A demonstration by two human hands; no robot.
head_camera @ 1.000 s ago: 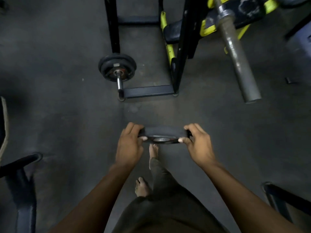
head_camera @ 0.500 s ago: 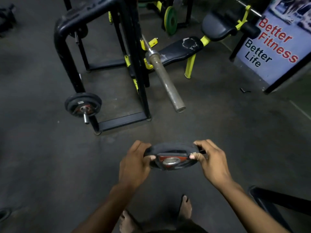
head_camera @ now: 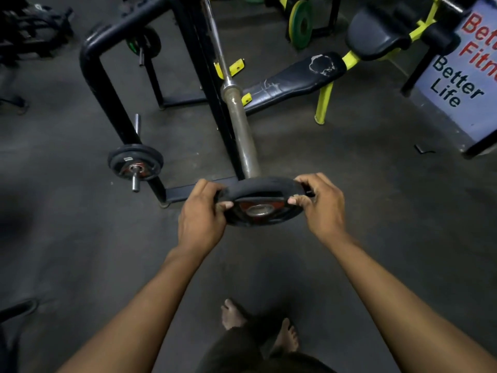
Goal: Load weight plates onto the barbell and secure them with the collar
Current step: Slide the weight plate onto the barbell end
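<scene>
A small black weight plate with a red label and a steel-lined hole is held by both hands at mid frame. My left hand grips its left rim and my right hand grips its right rim. The plate is tilted, with its hole facing me. The bare steel sleeve of the barbell runs from the rack down toward me, and its end is hidden right behind the plate's top edge. No collar is visible.
A black rack frame stands to the left, with a plate on its low storage peg. A black bench with yellow legs lies behind the bar. A green-yellow plate stands at the back. A sign stands at right.
I have stepped closer to the barbell and raised the plate. The sleeve end, free and apart from the plate before, now lies just behind the plate's top edge.
</scene>
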